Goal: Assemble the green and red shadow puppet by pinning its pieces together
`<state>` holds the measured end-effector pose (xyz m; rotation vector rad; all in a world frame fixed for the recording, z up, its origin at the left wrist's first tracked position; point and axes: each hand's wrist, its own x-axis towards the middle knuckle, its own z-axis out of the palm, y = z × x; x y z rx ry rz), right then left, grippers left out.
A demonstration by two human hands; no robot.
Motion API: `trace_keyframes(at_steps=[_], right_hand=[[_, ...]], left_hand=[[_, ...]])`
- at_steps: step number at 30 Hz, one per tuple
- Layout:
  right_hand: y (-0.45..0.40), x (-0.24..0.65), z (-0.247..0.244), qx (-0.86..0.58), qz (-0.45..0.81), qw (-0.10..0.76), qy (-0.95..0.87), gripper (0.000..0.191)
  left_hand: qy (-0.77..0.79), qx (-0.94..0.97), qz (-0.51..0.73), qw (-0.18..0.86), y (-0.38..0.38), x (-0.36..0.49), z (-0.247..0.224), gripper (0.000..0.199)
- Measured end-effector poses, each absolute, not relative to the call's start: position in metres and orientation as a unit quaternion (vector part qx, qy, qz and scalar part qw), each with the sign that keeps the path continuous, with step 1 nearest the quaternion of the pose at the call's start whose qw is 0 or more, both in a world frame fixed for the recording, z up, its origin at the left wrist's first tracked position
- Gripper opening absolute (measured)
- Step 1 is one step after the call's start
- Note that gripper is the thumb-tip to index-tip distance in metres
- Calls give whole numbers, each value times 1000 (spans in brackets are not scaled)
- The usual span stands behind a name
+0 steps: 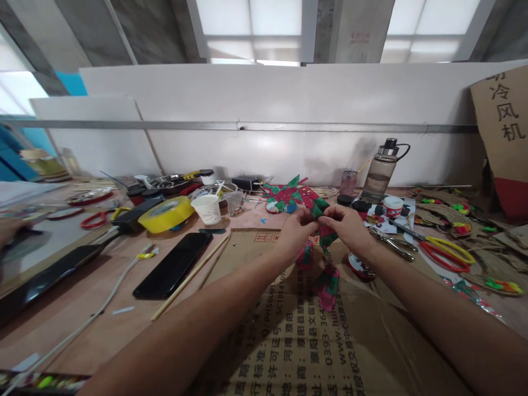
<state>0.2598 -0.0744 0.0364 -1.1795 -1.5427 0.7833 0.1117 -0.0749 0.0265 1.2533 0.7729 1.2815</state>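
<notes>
Creased brown cardboard (379, 341) spreads nearest, printed and flat. Above it, the left hand (297, 234) and right hand (345, 226) pinch a red-and-green cloth piece (328, 236) between their fingertips. A loosened pinch could let the thin, angular cloth slip or crumple. Below are 2 smaller pink-and-green pieces (328, 289), soft-looking, which could tangle if swung together.

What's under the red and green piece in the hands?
Below the piece, a pink and green pendant shows against printed cardboard. Whatever lies directly behind them is covered.
</notes>
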Motion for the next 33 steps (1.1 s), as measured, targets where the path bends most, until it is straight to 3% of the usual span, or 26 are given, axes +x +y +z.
trace_keyframes(at_steps=[15,29,33], right_hand=[[-76,247,34,-477,285,487,-674,18],[-70,254,23,-497,237,492,-675,14],[-70,252,24,-495,246,497,-669,15]], left_hand=[[328,511,558,566,-78,112,30,18],[400,597,546,430,-70,103,29,4],[417,549,604,400,-65,100,26,14]])
